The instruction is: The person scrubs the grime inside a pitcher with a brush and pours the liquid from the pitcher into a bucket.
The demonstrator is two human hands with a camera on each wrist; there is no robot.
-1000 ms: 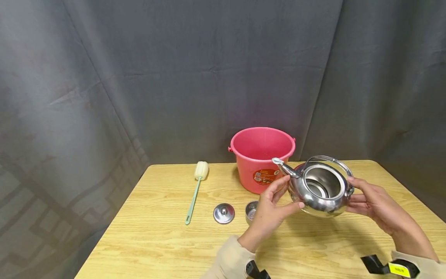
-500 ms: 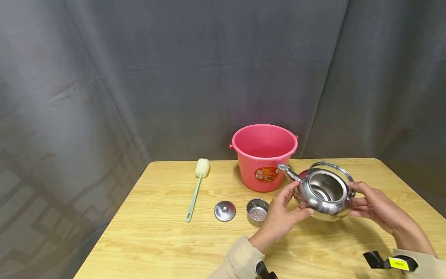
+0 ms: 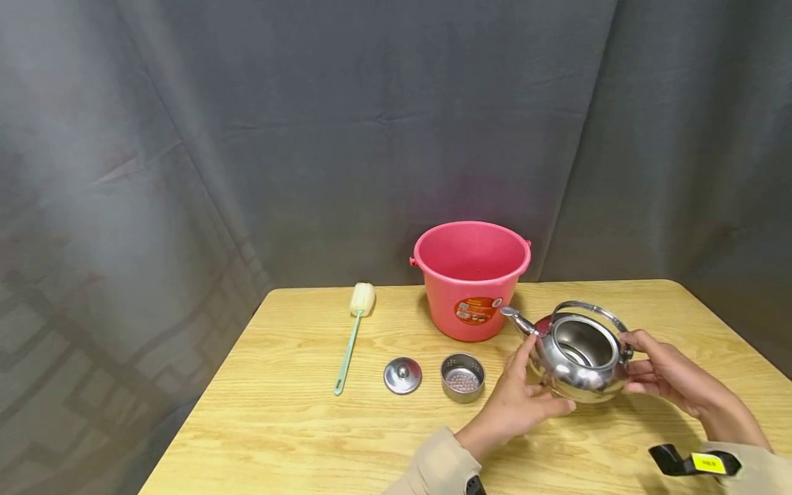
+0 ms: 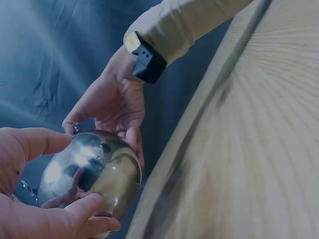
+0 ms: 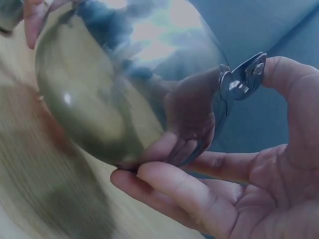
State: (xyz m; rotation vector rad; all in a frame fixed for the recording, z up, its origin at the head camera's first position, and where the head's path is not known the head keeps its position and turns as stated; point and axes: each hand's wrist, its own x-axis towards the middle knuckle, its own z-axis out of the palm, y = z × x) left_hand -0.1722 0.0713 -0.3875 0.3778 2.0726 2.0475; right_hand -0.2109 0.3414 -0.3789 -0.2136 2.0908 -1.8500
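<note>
A shiny steel teapot (image 3: 581, 385) without its lid hangs tilted low over the table's right half, mouth facing me and spout to the left. My left hand (image 3: 518, 405) holds its left side, thumb in front and fingers by the spout's base. With my right hand (image 3: 671, 375) I grip the other side; in the right wrist view the thumb meets the handle hinge (image 5: 241, 82) and the fingers support the rounded body. The left wrist view shows both hands around the pot. A round steel lid (image 3: 402, 376) and a perforated strainer cup (image 3: 463, 396) lie left of my left hand.
A pink bucket (image 3: 441, 302) with an orange label stands behind the strainer, close to the spout. Farther left lies a sponge brush (image 3: 348, 354) with a pale green handle. The wooden table (image 3: 291, 426) ends at a grey curtain (image 3: 371, 158).
Both hands have lowered the teapot and brought it slightly right, so the spout no longer overlaps the bucket's rim. The strainer cup, partly covered by my left hand before, now shows fully.
</note>
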